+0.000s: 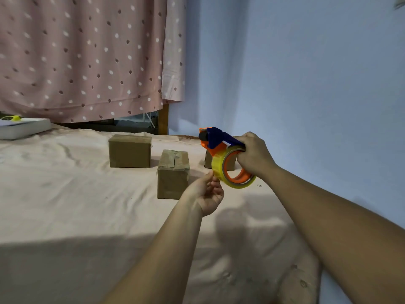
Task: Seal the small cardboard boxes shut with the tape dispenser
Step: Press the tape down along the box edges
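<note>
Three small brown cardboard boxes stand on the pink bedsheet. The left box (130, 153) sits furthest back. The middle box (173, 173) shows tape along its top seam. The third box (208, 160) is mostly hidden behind the tape dispenser (215, 140), an orange and blue frame carrying a yellowish clear tape roll (219, 166). My right hand (254, 155) grips the dispenser's handle and holds it in the air. My left hand (207, 194) is just below the roll, its thumb and fingers pinching at the roll's lower left edge.
A white flat box (23, 127) with a yellow-green object (12, 117) on top lies at the far left of the bed. A dotted pink curtain (87, 58) hangs behind, and a pale blue wall (306, 84) runs along the right.
</note>
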